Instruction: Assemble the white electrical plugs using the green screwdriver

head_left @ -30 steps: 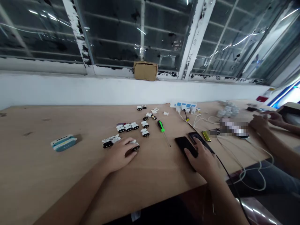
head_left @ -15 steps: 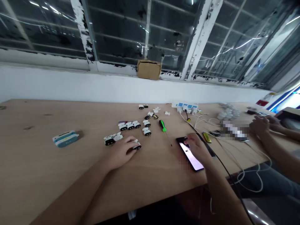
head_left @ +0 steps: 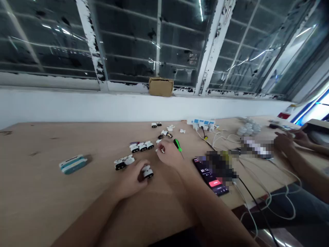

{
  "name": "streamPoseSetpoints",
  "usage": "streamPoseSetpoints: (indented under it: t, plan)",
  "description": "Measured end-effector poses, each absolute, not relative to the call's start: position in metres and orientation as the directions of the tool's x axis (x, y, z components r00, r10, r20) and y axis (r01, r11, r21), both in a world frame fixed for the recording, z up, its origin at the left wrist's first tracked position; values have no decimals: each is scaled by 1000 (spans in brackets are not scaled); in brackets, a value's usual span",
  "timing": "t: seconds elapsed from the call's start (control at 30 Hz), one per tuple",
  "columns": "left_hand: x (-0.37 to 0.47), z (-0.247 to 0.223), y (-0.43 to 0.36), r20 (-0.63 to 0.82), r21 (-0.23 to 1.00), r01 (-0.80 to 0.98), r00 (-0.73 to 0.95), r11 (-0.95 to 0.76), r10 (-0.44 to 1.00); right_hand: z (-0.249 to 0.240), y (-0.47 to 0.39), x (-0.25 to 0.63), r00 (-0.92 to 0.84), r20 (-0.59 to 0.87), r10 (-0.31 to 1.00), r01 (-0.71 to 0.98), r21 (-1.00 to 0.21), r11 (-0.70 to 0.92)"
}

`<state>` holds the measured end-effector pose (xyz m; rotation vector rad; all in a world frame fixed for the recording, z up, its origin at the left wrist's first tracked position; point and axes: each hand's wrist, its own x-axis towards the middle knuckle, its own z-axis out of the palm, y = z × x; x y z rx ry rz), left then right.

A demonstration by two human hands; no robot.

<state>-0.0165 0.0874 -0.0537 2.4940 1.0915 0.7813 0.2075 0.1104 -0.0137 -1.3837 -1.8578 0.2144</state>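
Note:
At the middle of the table, my left hand (head_left: 132,180) is closed on a small white plug (head_left: 147,171) with a black base, its thumb and fingers at the side. Farther forward, my right hand (head_left: 169,153) has its fingers curled over another small white-and-black plug (head_left: 162,149), mostly hidden by the fingers. Beyond my left hand stands a row of similar plugs (head_left: 142,146), and a pair of white-and-black pieces (head_left: 124,162) lies just left of it. A green-and-black screwdriver (head_left: 177,144) lies right beside my right hand, its shaft partly covered.
A phone (head_left: 210,176) with a running timer lies right of my right forearm. Loose white parts (head_left: 170,127) and a power strip (head_left: 202,123) with cables sit at the back. Left is a blue-and-white box (head_left: 73,164). Another person's hands (head_left: 285,140) work at far right.
My right hand has left the phone and moved left to the plugs. The phone screen turned from light to a dark timer. My left hand's plug is now tilted more upright.

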Motion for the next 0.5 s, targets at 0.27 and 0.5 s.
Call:
streamPoseSetpoints:
  t: [0.27,0.5]
  plan:
    - [-16,-55,89,337,453,593,578,-666,743,-41,113,214,-153,520,840,752,-490,441]
    - [-15,-55,89,327,460,589,584,-665,743,-43,119,218,-175,525,833,776,-447,445]
